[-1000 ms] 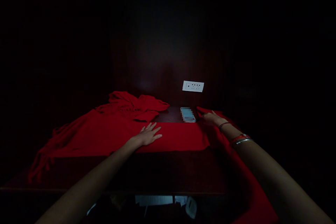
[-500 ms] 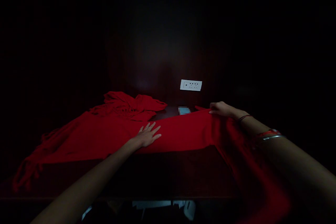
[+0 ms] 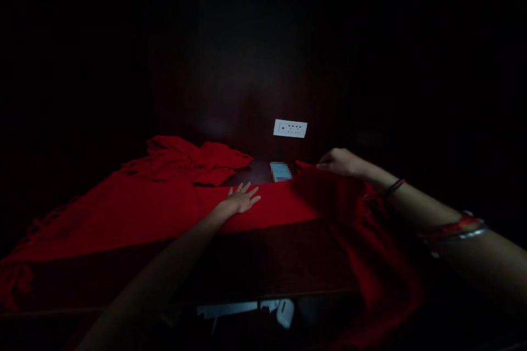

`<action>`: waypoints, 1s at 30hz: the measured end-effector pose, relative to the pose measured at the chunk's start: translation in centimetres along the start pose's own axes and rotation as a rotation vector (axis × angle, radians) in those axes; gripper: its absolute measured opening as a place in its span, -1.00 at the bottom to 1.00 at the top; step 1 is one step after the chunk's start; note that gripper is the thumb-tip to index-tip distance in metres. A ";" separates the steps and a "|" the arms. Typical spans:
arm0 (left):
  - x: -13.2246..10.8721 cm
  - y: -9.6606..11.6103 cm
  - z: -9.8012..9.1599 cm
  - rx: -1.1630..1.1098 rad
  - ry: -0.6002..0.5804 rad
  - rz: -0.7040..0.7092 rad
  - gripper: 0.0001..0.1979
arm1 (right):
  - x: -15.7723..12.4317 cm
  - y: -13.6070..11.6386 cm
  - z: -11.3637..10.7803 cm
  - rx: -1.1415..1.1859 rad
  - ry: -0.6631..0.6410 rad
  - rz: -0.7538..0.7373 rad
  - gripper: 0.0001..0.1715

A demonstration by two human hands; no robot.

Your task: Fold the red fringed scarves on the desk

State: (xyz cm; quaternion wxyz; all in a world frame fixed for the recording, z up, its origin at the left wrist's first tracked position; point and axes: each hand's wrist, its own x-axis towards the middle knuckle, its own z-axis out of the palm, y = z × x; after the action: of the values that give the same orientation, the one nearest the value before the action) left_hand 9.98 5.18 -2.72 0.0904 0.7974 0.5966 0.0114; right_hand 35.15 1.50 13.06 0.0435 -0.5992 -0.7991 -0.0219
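A long red scarf (image 3: 135, 214) with fringed ends lies across a dark wooden desk (image 3: 263, 263). My left hand (image 3: 242, 200) rests flat on its middle stretch, fingers spread. On the right, my right hand (image 3: 340, 163) pinches the scarf's far edge and holds it raised. From there the cloth drapes in shadow over the desk's front edge at the lower right. At the back left another part of red cloth (image 3: 185, 159) is bunched up in folds; whether it belongs to the same piece I cannot tell.
A small light-blue item (image 3: 280, 171), blurred out, lies at the back of the desk. Above it a white socket panel (image 3: 290, 128) is set in the dark wall. Under the front edge are a pale flat thing (image 3: 230, 309) and a rounded white object (image 3: 285, 312). The surroundings are very dark.
My right hand has drawn the scarf's edge slightly upward and the hanging part has swung left. The left hand stays flat on the cloth. The view has shifted a little.
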 end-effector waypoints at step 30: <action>-1.4 -0.6 1.1 0.011 0.134 0.296 -0.47 | -8.3 -7.8 9.1 0.315 -0.301 -0.512 -0.42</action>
State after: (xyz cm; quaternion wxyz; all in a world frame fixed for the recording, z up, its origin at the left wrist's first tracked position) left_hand 9.10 3.83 -3.81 0.0432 0.8745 0.4773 0.0745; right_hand 29.58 -7.80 3.32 0.0104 -0.3616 -0.9146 0.1805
